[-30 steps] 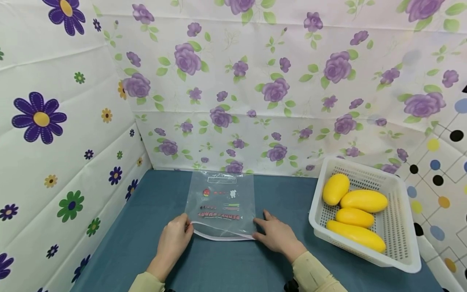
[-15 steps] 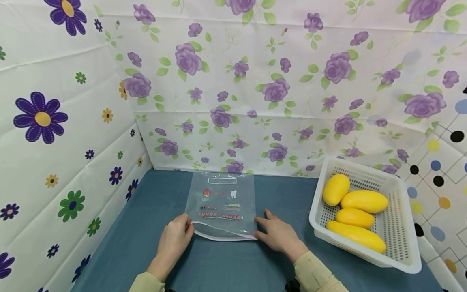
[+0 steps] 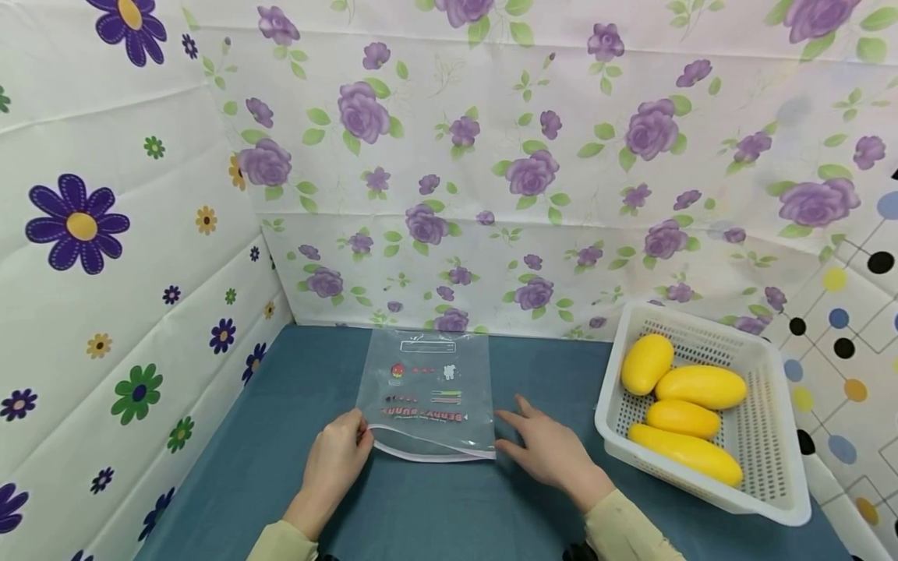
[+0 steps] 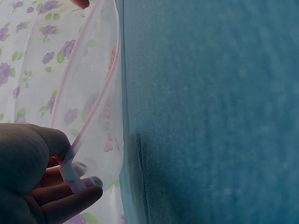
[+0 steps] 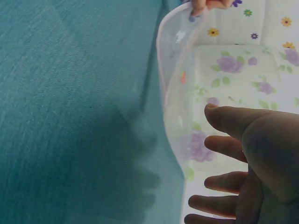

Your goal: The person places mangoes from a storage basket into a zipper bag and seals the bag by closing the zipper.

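Note:
A clear zip bag point(image 3: 428, 389) with red print lies flat on the teal tablecloth point(image 3: 449, 514), its mouth toward me and slightly agape. My left hand point(image 3: 359, 438) pinches the bag's near left corner. In the left wrist view the thumb and fingers point(image 4: 70, 186) clamp the zip strip of the bag point(image 4: 88, 93). My right hand point(image 3: 515, 425) hovers just right of the bag's near right corner, fingers straight and spread, holding nothing. The right wrist view shows those fingers point(image 5: 224, 144) beside the bag's point(image 5: 180, 93) curved rim.
A white perforated basket point(image 3: 765, 499) at the right holds several yellow mangoes point(image 3: 701, 386). Floral sheets wall in the left, back and right sides. Bare cloth lies in front of the bag and to its left.
My right hand has come off the bag's right corner and shifted slightly right. The left hand keeps its pinch and the bag has stayed put.

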{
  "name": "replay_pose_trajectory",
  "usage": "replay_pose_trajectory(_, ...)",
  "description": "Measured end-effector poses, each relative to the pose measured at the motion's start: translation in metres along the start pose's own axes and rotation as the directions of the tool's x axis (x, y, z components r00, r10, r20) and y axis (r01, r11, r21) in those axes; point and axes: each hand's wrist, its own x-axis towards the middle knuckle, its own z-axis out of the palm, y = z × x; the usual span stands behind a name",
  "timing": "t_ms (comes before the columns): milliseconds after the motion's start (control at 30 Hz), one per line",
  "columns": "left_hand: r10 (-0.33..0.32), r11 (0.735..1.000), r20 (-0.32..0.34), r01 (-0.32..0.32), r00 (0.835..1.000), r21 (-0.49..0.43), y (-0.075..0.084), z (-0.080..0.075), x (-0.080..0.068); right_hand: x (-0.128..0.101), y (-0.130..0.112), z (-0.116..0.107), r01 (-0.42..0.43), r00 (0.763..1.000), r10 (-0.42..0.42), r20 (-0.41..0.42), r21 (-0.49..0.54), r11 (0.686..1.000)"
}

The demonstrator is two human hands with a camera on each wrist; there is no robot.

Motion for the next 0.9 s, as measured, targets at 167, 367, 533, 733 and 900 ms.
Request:
replay_pose_trajectory(167,-0.009,1.000,0.005,0.009,1.000,0.001,0.000,0.000,0.001,-0.007,0.000,-0.009,0.035,0.999,-0.035,-0.028,0.002,0.999)
replay_pose_trajectory(367,-0.017,1.000,0.017,0.017,1.000,0.004,0.002,0.000,0.001,-0.014,-0.002,-0.020,0.055,0.998,-0.053,-0.044,0.029,0.998)
replay_pose_trajectory(533,-0.017,1.000,0.014,0.017,1.000,0.010,0.001,0.000,0.002,-0.021,-0.002,-0.030,0.078,0.994,-0.075,-0.073,0.034,0.996)
replay_pose_trajectory(733,-0.013,1.000,0.012,0.013,1.000,0.004,0.001,-0.001,0.001,-0.027,-0.002,-0.041,0.105,0.989,-0.102,-0.109,0.021,0.994)
replay_pose_trajectory(900,-0.014,1.000,0.014,0.014,1.000,0.000,0.000,-0.001,0.001,-0.030,-0.003,-0.053,0.123,0.983,-0.118,-0.137,0.024,0.992)
